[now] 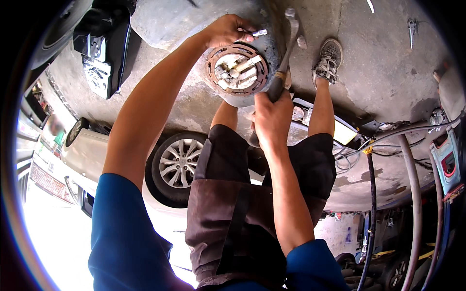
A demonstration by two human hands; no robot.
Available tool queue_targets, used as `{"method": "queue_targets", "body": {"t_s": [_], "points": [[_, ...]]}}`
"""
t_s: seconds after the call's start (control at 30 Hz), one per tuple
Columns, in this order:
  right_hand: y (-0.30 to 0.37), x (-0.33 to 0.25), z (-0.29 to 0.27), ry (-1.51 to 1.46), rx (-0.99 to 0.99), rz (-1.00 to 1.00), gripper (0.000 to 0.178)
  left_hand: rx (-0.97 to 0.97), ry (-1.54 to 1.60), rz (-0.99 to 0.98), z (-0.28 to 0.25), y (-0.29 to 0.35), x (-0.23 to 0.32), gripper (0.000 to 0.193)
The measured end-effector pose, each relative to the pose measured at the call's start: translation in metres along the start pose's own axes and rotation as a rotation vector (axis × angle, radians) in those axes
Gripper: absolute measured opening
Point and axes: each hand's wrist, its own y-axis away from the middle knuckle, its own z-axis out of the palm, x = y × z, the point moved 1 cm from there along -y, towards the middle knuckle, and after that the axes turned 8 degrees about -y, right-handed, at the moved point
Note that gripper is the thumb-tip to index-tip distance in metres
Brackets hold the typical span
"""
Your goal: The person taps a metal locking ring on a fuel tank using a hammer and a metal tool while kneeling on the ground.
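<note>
Head view: right hand (pixel 273 119) holds tool (pixel 285 59) between ring edge (pixel 265 70) and shoe (pixel 328 59).

The left hand (pixel 224 32) pinches a small metal piece (pixel 259 33) near the far edge of a rusty ring (pixel 211 65). The ring surrounds a round white fitting (pixel 234 72) on a grey tank (pixel 167 22). The right hand (pixel 274 118) grips a hammer-like tool (pixel 278 84) by its dark handle, metal end pointing away from the body. A sneaker (pixel 328 60) stands on the concrete floor (pixel 374 72); a pale car (pixel 90 154) sits to the left.
</note>
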Motion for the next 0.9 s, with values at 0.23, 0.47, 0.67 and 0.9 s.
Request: {"method": "queue_targets", "body": {"t_s": [0.23,0.47,0.67,0.9], "points": [[-0.001,0.008,-0.006,0.204,-0.138,0.129,0.028,0.021,0.01,0.06,0.007,0.0,-0.004,0.042],[-0.034,-0.144,-0.146,-0.277,0.483,-0.368,0.023,-0.012,0.014,0.004,0.003,0.006,0.0,0.038],[-0.021,-0.064,-0.077,-0.076,0.576,-0.447,0.026,0.001,-0.081,-0.002,0.001,0.001,0.007,0.038],[0.019,-0.011,-0.015,0.126,-0.019,0.168,0.023,0.025,0.003,0.023,0.002,0.008,-0.004,0.044]]}}
